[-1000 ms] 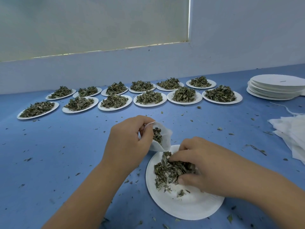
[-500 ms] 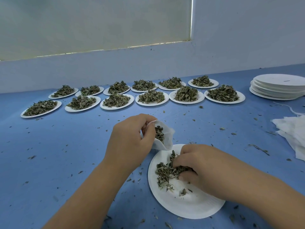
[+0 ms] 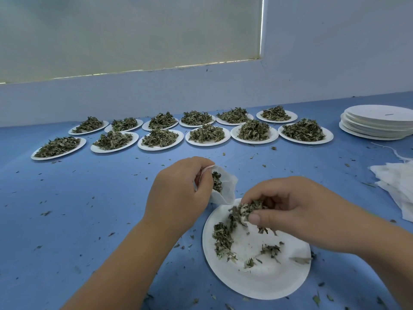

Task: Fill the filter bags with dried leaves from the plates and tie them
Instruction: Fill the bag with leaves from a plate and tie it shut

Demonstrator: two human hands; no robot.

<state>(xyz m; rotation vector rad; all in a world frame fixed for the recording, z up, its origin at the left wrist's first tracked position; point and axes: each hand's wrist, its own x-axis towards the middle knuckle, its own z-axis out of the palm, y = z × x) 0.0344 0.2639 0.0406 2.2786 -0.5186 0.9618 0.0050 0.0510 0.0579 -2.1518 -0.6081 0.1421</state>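
My left hand (image 3: 178, 193) grips a small white filter bag (image 3: 224, 189) by its rim and holds its mouth open; dried leaves show inside it. Just right of the bag, my right hand (image 3: 297, 209) pinches a clump of dried leaves (image 3: 245, 212) lifted a little above a white paper plate (image 3: 263, 280). Loose leaves (image 3: 222, 239) lie scattered on the left and middle of that plate. The bag hangs over the plate's far rim.
Two rows of several leaf-filled plates (image 3: 207, 134) run along the back of the blue table (image 3: 89, 209). A stack of bare plates (image 3: 377, 123) stands at the far right, with a pile of white filter bags (image 3: 395, 184) below it. Leaf crumbs dot the table.
My right hand gathered leaves on the plate, then rose with a pinched clump towards the bag. Fewer leaves lie on the plate. The left hand kept the bag steady.
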